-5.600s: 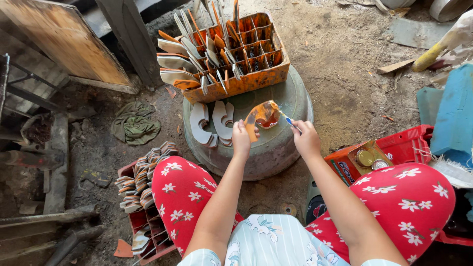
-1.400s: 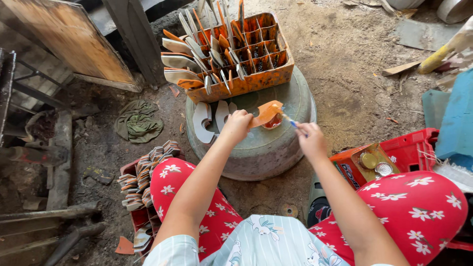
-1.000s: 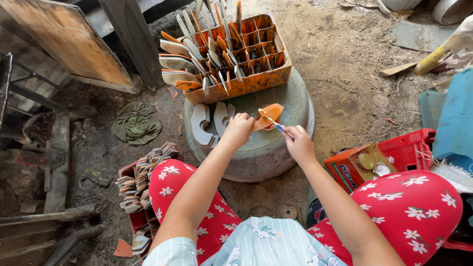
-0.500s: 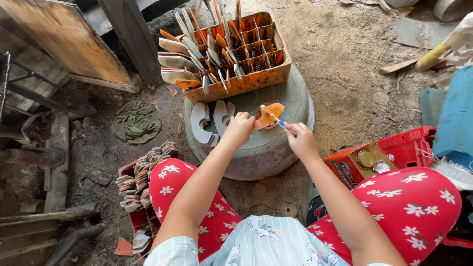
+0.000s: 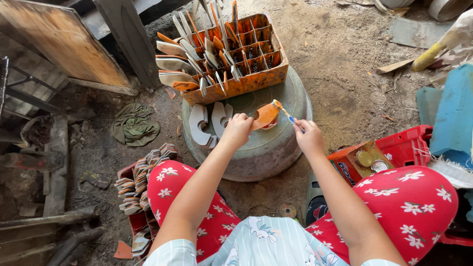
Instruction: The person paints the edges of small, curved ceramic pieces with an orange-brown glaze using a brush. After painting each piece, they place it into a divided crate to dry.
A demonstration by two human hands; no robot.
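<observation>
My left hand (image 5: 236, 130) grips a curved flat piece coated in orange paint (image 5: 264, 115) above an upturned grey metal basin (image 5: 256, 148). In my right hand (image 5: 308, 137) is a small brush with a blue handle (image 5: 289, 116); its tip touches the upper end of the orange piece. Under the piece a small pot of orange paint is partly hidden. Two unpainted grey curved pieces (image 5: 207, 123) lie on the basin to the left of my left hand.
An orange divided crate (image 5: 241, 54) full of upright painted pieces sits at the basin's far side. A red crate of stacked grey pieces (image 5: 140, 172) stands by my left knee. Another red crate with tins (image 5: 389, 152) is at my right. A green rag (image 5: 133, 125) lies on the dirt.
Both hands stay over the basin with the piece and brush. The brush tip has shifted to the top end of the orange piece, and the piece has tilted a little.
</observation>
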